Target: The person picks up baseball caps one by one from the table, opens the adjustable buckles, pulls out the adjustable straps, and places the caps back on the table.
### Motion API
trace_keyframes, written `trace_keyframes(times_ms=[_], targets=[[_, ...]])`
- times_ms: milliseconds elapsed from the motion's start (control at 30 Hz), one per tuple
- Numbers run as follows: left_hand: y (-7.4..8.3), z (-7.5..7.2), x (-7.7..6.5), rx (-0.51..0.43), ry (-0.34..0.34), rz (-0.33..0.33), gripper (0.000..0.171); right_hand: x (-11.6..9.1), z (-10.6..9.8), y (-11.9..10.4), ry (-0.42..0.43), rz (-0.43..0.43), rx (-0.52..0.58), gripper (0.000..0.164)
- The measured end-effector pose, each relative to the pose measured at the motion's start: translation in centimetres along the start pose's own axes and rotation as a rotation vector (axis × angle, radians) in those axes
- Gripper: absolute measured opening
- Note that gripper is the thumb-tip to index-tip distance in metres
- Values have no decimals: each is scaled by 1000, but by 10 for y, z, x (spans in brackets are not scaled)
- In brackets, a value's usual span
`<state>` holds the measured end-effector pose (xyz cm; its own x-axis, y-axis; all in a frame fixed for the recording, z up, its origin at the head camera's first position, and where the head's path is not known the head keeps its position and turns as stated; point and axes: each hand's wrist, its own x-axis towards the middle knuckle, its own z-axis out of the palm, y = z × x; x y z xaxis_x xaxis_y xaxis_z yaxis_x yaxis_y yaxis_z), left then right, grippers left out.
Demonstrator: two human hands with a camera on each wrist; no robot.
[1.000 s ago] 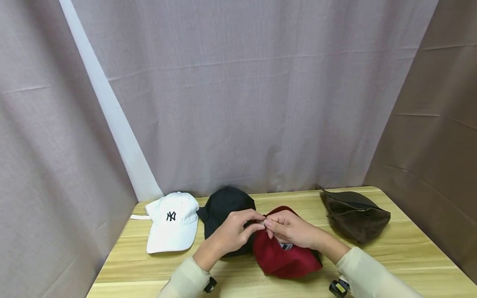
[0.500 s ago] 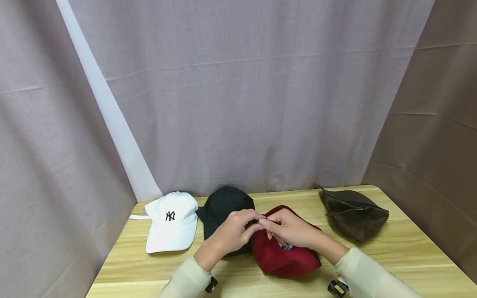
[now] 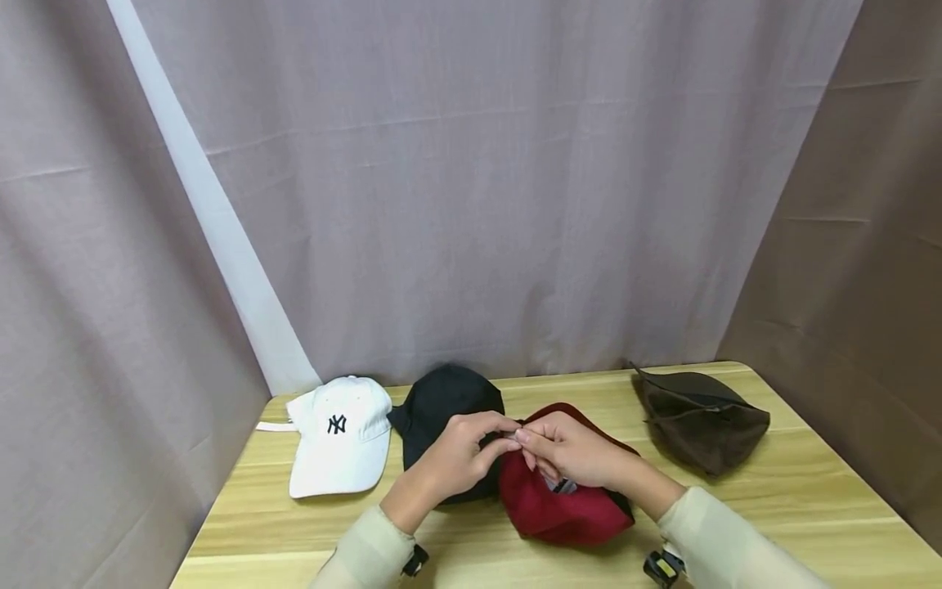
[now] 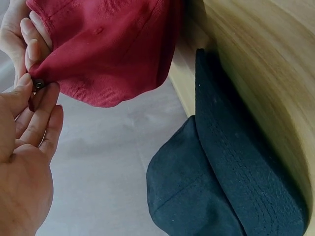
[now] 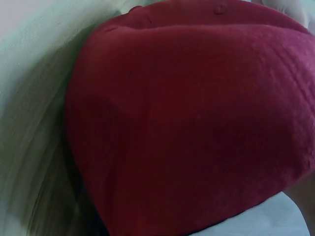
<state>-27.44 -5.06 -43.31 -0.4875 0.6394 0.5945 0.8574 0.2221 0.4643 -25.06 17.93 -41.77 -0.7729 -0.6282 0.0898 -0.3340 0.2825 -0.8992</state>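
Note:
A red cap (image 3: pixel 567 519) stands on the table between my hands, its opening towards me in the head view. My left hand (image 3: pixel 459 458) pinches the end of the cap's strap between thumb and fingers. From the other side my right hand (image 3: pixel 581 450) pinches the same strap, and the fingertips of both hands meet there. A small metal fastener (image 4: pixel 39 84) shows between the left thumb and fingers in the left wrist view. The red crown (image 5: pixel 187 123) fills most of the right wrist view and hides most of the right hand there.
Directly left of the red cap lies a black cap (image 3: pixel 449 409), partly behind my left hand. A white cap (image 3: pixel 344 442) with a dark emblem is further left. A dark brown cap (image 3: pixel 706 425) lies at the right of the wooden table (image 3: pixel 795 507); grey curtains (image 3: pixel 471 204) hang behind.
Both hands stay at the strap, and the right thumb and fingers shift slightly there. The red cap and the other caps keep their places.

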Motion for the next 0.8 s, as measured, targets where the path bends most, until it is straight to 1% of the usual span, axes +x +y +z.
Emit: trace_keyframes(times_ms=[100,200,300,400,467,567,667,733,800], targets=[[0,-1,1,-4,14,4,15,1,-2,0,-23,-24,22,49],[0,-1,1,-31,16,-11,16,0,-4,2,-42,-33,53,48],[1,-1,1,-70,22,-29,17,-1,-6,4,-67,-64,77,47],[2,-1,1,-97,40,-37,17,-1,-9,4,-85,-114,79,45],[2,-1,2,-102,48,-31,18,-1,-10,5,-79,-126,70,44],[2,-1,3,-82,42,-11,18,-2,-9,4,-47,-93,37,44],[1,-1,1,-36,33,8,18,-1,-5,3,10,-30,-40,46],[1,-1,0,-7,26,7,16,0,-2,1,46,-3,-105,47],[2,-1,0,3,23,-1,16,1,1,-1,80,14,-154,49]])
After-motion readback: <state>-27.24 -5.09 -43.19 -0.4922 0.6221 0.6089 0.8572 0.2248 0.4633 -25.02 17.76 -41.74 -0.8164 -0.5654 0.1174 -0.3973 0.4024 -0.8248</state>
